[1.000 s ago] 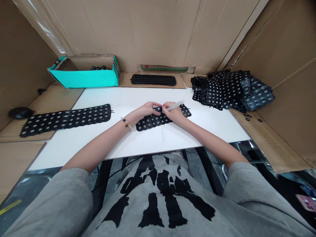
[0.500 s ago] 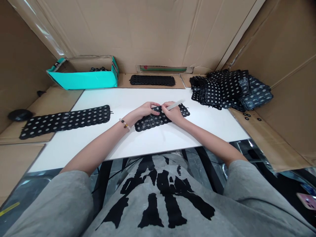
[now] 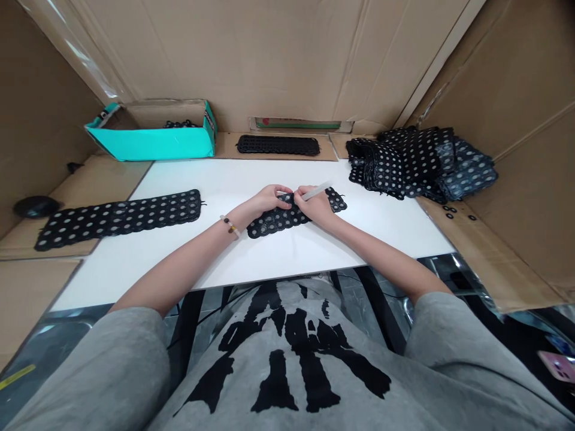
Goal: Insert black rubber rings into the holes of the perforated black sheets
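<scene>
A black strip with rows of pale grey dots [image 3: 275,224] lies on the white tabletop in front of me. My left hand [image 3: 269,200] grips its upper edge, with thumb and fingers bent near the middle. A beaded bracelet circles the left wrist. In my right hand [image 3: 313,207] is a slim, whitish, pen-like tool [image 3: 318,190], slanting up to the right. Its working tip meets the strip close to my left fingertips, but the fingers hide it. The strip's right end [image 3: 336,201] shows beyond my right hand.
Another dotted strip [image 3: 121,216] lies at left, beside a black round object [image 3: 36,207]. A turquoise box [image 3: 157,145] holds small black pieces. A plain black strip [image 3: 278,145] rests at the back. Dotted strips form a pile [image 3: 413,160] at right, near several small black rings [image 3: 450,209].
Both hands stay at the same spot on the strip with the same hold. Only a very slight shift of the view and of the pen-like tool's angle shows.
</scene>
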Tool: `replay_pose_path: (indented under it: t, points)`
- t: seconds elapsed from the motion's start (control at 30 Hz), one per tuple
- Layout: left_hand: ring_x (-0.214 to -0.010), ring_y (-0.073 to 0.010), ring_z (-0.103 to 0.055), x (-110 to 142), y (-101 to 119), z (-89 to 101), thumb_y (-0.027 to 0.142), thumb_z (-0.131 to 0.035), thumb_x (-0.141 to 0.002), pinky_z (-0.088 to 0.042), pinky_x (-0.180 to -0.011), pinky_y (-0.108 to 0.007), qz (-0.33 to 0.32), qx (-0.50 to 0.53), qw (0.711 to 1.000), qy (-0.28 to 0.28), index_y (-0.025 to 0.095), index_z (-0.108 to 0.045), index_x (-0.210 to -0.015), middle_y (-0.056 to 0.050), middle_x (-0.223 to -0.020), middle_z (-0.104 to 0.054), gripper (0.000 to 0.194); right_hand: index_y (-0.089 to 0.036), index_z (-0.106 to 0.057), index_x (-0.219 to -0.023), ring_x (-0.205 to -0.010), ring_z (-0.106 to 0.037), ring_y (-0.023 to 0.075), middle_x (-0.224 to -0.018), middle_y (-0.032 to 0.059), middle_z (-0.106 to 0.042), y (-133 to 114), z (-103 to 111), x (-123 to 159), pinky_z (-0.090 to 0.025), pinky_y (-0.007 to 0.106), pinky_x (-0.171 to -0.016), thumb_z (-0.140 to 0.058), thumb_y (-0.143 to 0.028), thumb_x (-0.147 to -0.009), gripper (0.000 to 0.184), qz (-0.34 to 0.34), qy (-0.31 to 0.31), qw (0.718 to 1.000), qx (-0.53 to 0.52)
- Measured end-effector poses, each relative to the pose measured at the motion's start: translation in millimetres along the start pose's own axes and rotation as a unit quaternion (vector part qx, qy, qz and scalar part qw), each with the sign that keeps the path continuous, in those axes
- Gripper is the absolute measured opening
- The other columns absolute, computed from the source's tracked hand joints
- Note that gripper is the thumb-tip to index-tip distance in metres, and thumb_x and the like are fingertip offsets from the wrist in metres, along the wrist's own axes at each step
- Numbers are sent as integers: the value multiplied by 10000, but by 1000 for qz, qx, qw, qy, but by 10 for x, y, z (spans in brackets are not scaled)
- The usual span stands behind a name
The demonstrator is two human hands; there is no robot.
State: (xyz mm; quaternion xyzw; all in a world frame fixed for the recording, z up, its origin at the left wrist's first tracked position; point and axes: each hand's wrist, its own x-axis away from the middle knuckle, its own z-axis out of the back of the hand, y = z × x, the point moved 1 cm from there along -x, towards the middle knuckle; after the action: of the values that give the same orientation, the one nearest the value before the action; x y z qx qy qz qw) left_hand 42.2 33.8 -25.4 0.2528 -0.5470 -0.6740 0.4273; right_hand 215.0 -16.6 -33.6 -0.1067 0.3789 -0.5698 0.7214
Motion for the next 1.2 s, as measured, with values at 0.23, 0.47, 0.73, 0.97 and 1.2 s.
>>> replay_pose_path:
  t: [0.23,0.47,0.73,0.97,1.2]
  points:
    - [-943,-254,-666,5,41,60,306,-898,-513,-476,-906,-360,14,-17,1000,0,170,-722,-1093,-30,-891,-737,621,-233,-398,-632,-729,-537,200,-700,50,-626,-11,-8,-41,-360,352,-753,-474,-297,-962,345,27,-9,996,82]
    - [-840,-224,-668,-46,-23,128,407,-846,-623,-487,-839,-353,-47,-87,994,-37,163,-745,-902,-44,-854,-764,384,-231,-374,-565,-634,-457,170,-590,2,-495,134,165,-100,-321,335,-660,-533,-281,-884,360,-6,-53,998,-25]
    - [-778,-195,-632,-59,-26,158,448,-758,-711,-464,-795,-324,-121,-176,976,-41,159,-747,-805,-38,-811,-756,304,-223,-482,-603,-718,-528,171,-673,6,-571,101,93,-143,-379,313,-714,-537,-403,-903,354,-24,-74,981,-177]
    - [-718,-173,-576,-40,35,232,501,-752,-718,-422,-732,-302,-125,-215,966,-78,164,-728,-758,-26,-754,-728,340,-238,-358,-604,-647,-416,155,-602,-24,-406,39,13,-108,-318,316,-670,-507,-396,-943,403,-13,-58,987,-151]
    - [-657,-153,-504,-52,20,218,505,-762,-681,-395,-697,-303,-80,-162,980,-85,168,-692,-671,-2,-664,-654,345,-236,-375,-646,-669,-434,161,-631,-20,-456,13,2,-77,-317,311,-676,-500,-406,-969,385,-13,-64,993,-102]
